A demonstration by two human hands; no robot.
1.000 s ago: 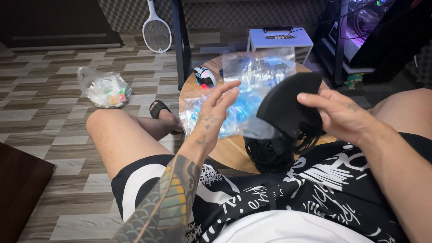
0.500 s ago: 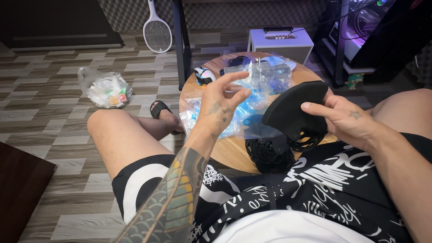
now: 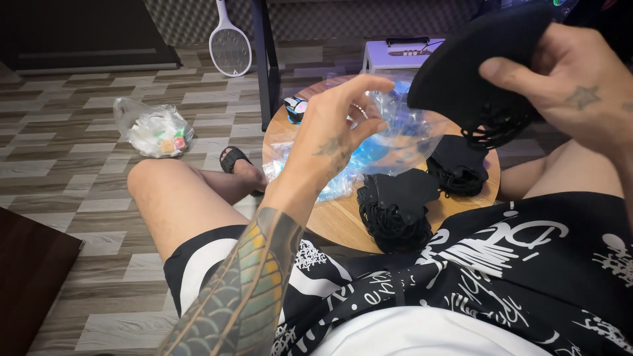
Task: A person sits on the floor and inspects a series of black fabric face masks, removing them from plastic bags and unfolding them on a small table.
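Observation:
My right hand is raised at the upper right and grips a stack of black face masks with dangling ear loops. My left hand is lifted over the small round wooden table, and its fingers pinch the edge of a clear plastic bag with a blue tint. Two piles of black masks lie on the table: one near the front edge and one further right. I sit with the table between my bare knees.
A white plastic bag with small coloured items lies on the wood-pattern floor at the left. An electric swatter racket leans at the back. A white box stands behind the table, a small dark gadget on it.
My right hand lifted the black mask stack up and to the right. My left hand took the clear bag by its edge and raised it. The view came closer to the table.

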